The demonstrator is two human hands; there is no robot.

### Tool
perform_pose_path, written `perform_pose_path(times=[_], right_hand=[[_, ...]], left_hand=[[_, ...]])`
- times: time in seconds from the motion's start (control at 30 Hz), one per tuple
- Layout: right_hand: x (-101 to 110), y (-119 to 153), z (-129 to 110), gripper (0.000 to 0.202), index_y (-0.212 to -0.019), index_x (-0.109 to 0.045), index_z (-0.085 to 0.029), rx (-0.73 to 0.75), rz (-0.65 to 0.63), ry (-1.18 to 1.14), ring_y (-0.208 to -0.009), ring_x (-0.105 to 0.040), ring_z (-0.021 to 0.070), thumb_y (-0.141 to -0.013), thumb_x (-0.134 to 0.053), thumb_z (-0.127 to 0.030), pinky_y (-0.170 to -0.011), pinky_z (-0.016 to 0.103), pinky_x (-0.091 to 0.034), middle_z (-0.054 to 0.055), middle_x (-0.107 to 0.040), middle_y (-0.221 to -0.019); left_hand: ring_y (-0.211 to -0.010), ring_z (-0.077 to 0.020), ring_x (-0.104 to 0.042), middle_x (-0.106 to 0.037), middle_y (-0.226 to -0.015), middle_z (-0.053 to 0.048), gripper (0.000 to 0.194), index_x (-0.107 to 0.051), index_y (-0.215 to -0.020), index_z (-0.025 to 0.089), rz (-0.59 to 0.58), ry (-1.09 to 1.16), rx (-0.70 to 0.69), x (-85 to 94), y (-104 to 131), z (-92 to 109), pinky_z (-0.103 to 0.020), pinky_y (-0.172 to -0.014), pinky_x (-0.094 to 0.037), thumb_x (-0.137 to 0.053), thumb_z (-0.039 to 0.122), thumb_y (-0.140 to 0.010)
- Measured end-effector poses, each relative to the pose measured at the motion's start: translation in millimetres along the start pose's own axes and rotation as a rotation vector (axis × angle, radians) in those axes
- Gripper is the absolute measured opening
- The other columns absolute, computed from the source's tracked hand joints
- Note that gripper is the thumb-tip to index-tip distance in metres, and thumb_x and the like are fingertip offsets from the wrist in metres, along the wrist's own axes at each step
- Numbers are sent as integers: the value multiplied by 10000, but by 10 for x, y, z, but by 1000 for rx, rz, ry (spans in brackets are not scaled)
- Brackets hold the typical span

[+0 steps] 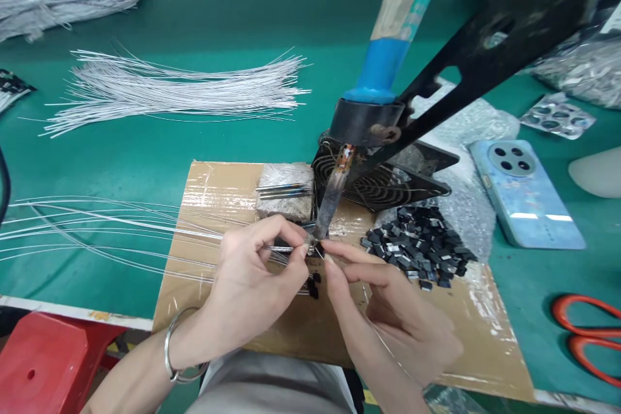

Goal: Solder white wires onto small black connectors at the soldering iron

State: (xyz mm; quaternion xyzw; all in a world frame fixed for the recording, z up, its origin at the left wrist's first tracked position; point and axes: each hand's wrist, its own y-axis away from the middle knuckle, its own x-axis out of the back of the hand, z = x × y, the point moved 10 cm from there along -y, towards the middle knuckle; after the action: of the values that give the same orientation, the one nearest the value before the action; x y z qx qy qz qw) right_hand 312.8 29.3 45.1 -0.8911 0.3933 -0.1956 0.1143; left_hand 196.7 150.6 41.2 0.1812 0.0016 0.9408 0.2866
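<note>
Soldering iron: nearest the lens, its blue handle (388, 58) is held in a black stand (514, 26), the tip slanting down to your fingertips.
Left hand (257, 278): drawn narrow, your thumb and forefinger pinching a small piece (310, 244) right by the iron's tip; it is too small to identify.
Right hand (392, 310): fingertips together on a thin wire (388, 350), which runs back across your palm toward the wrist; its front end reaches the same spot under the iron.
Bangle (168, 349): silver, around your left wrist.
White wires (97, 228): spread from the left edge over the cardboard (218, 174), passing behind your left hand.
Dark end pieces (313, 284): just below your fingertips, on the cardboard.
Pale block (286, 174): behind your left hand, with metal rods (284, 191) lying across it.
Fan (388, 184): black, behind the iron's tip.
Black pieces (422, 249): heaped beyond your right hand, beside the fan.
Phone (533, 200): light blue, lying camera side up to the right of the heap.
Scissors (592, 336): red handles showing at the right edge.
Loose wire bundle (184, 87): across the green worktop (233, 19), beyond the cardboard.
Stool (39, 362): red, at your lower left.
</note>
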Motion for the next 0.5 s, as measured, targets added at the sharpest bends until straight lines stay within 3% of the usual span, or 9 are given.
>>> perform_pose_path(times=[0.17,0.37,0.5], right_hand=[[-5,-10,31,152,-786,-680,-234,-75,16,-5,-841,-785,222,-843,-728,-101,-811,347,-636,18,-800,-924],[-16,-14,-54,178,-818,-699,-221,11,-3,16,-851,-787,218,-796,-768,-59,-748,309,-629,18,-802,-941],[21,-28,-45,173,-802,-693,-231,-13,31,29,-833,-788,209,-828,-743,-67,-729,306,-618,11,-804,-926]], left_hand=[[-752,-188,-687,-734,-807,-56,97,-665,-747,151,-12,8,11,-17,-10,3,-279,-626,-519,-624,113,-827],[-759,-185,-687,-732,-805,-51,99,-663,-750,158,-8,1,6,-19,12,-8,-273,-622,-510,-625,113,-830],[-756,-186,-685,-731,-805,-51,102,-663,-749,158,-4,-11,8,-6,24,-12,-273,-616,-507,-621,114,-830]])
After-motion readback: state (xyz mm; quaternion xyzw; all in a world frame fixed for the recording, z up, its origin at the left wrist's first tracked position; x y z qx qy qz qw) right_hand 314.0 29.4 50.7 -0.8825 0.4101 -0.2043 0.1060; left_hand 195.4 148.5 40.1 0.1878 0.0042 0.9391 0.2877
